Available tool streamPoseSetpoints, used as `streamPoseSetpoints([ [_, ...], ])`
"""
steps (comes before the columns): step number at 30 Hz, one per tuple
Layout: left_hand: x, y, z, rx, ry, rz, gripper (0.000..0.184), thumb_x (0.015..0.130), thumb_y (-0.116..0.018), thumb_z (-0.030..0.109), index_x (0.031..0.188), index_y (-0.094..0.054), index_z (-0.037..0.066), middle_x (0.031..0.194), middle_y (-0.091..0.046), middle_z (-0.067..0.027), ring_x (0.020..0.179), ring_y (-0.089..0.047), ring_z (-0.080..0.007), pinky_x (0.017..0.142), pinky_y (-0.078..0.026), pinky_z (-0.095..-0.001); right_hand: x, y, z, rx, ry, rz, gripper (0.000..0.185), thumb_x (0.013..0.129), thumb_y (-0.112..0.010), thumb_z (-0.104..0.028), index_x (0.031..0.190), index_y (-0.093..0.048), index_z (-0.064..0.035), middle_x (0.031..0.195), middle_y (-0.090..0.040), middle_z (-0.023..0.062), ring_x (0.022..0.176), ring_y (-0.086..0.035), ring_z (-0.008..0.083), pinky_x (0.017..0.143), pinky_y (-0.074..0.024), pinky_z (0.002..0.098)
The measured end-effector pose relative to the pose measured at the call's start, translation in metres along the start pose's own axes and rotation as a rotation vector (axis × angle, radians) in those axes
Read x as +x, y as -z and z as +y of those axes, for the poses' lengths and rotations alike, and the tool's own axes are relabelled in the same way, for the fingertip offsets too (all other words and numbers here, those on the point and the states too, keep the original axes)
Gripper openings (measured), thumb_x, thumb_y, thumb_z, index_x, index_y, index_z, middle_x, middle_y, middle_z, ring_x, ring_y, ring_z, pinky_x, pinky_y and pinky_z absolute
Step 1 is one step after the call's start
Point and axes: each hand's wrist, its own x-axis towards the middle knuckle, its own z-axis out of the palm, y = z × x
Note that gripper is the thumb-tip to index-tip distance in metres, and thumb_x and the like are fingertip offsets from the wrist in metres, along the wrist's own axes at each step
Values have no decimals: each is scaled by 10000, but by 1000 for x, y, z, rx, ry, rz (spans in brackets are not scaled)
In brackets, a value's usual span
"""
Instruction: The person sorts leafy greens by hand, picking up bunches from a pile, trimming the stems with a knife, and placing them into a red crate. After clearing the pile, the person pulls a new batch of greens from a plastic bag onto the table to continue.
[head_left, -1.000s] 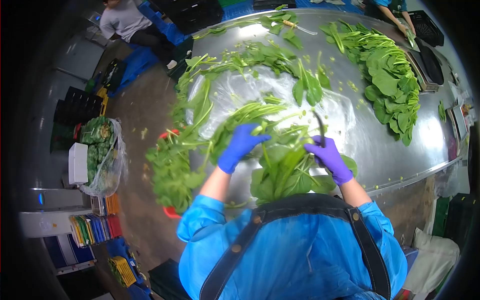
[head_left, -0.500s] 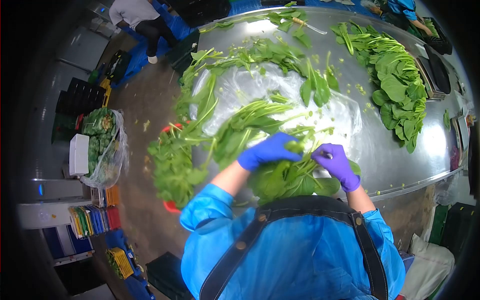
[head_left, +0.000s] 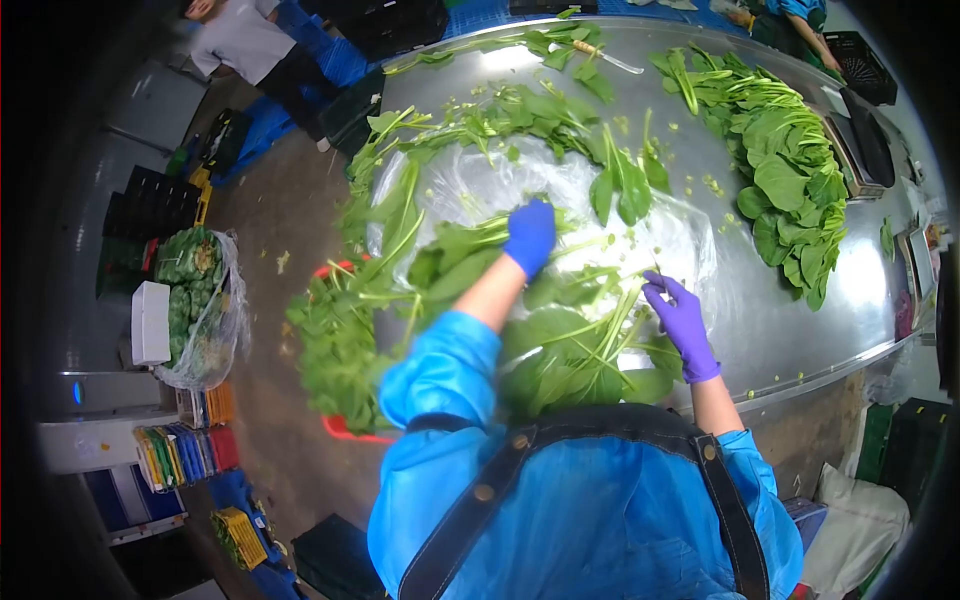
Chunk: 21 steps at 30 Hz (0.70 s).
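My left hand (head_left: pixel 530 238), in a blue glove, is closed around the stems of leafy greens (head_left: pixel 465 250) on the plastic sheet in the middle of the table. My right hand (head_left: pixel 682 320), in a purple glove, has thumb and fingers drawn together beside the stem ends of a pile of greens (head_left: pixel 570 350) near the table edge. What its fingertips hold, if anything, is too small to make out. The clear plastic sheet (head_left: pixel 690 235) lies under part of the greens, with cut bits scattered on it.
A metal table (head_left: pixel 740 330) carries a long row of greens (head_left: pixel 785 175) at right and a wooden-handled knife (head_left: pixel 607 57) at the far side. A red basket (head_left: pixel 350 430) full of greens stands at left. Two other people (head_left: pixel 245 45) are in the background.
My left hand has moved forward from the near pile to the stems farther out. My right hand stays near the same stem ends, its fingers less curled. The person at upper left has shifted.
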Motion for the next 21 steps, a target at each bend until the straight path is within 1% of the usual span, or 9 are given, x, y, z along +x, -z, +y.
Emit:
streamPoseSetpoints([
  [5, 5, -41, 1, 83, -97, -151, 187, 760, -488, 79, 888, -622, 54, 818, -625, -153, 740, -624, -303, 637, -484, -413, 0, 0, 12, -42, -17, -5, 313, 827, -626, -232, 1115, -638, -110, 830, -630, -13, 519, -441, 32, 459, -376, 201],
  [6, -1, -29, 3, 83, -100, -149, 187, 760, -488, 79, 888, -622, 54, 818, -625, -153, 740, -624, -303, 637, -484, -413, 0, 2, 15, -54, -15, 2, 308, 830, -624, -229, 1114, -639, -111, 814, -629, -13, 518, -444, 33, 459, -376, 202],
  [8, -17, 5, 8, -128, -163, 92, 176, 764, -494, 88, 884, -622, 74, 846, -623, -147, 775, -615, -309, 662, -476, -410, -2, 6, 15, -38, -44, 10, 301, 829, -627, -223, 1108, -643, -111, 794, -630, -4, 525, -452, 37, 470, -384, 201],
  [11, -51, 98, 39, -343, -62, 38, 158, 765, -593, 190, 897, -620, 109, 872, -617, -130, 812, -601, -319, 690, -477, -401, -4, 2, 19, -78, -75, -7, 303, 823, -637, -221, 1101, -644, -100, 788, -635, 9, 569, -486, 49, 522, -412, 205],
  [12, -65, 122, 46, -456, -56, 86, 196, 763, -650, 268, 893, -619, 125, 865, -616, -120, 807, -599, -327, 694, -486, -395, -3, -3, 22, -105, 26, -10, 297, 823, -639, -207, 1098, -644, -96, 800, -644, 19, 607, -516, 57, 560, -429, 211],
  [16, -117, 176, 66, -637, -71, -36, 313, 714, -730, 253, 961, -623, 94, 872, -631, -104, 804, -620, -268, 723, -490, -350, -7, -26, 7, -50, 262, -99, 285, 822, -639, -149, 1100, -639, -88, 858, -672, 56, 747, -597, 82, 676, -471, 239],
  [18, -130, 173, 72, -791, 116, -126, 426, 700, -741, 257, 1042, -617, 37, 898, -642, -126, 826, -624, -228, 749, -482, -332, -15, -38, -14, -26, 191, -151, 315, 806, -626, -79, 1120, -627, -100, 895, -678, 84, 806, -631, 108, 714, -487, 255],
  [19, -126, 174, 72, -961, 238, -323, 494, 690, -757, 265, 1079, -605, 1, 945, -651, -124, 865, -604, -166, 772, -473, -301, -15, -44, -14, -23, 311, -180, 337, 794, -615, -54, 1127, -621, -107, 899, -676, 96, 816, -642, 132, 724, -492, 263],
  [21, -126, 167, 78, -1115, 268, -346, 497, 684, -759, 257, 1079, -606, -4, 944, -652, -113, 859, -596, -155, 772, -471, -298, -16, -49, -20, -113, 509, -181, 397, 756, -581, -17, 1134, -612, -133, 905, -667, 121, 834, -660, 205, 731, -506, 295],
])
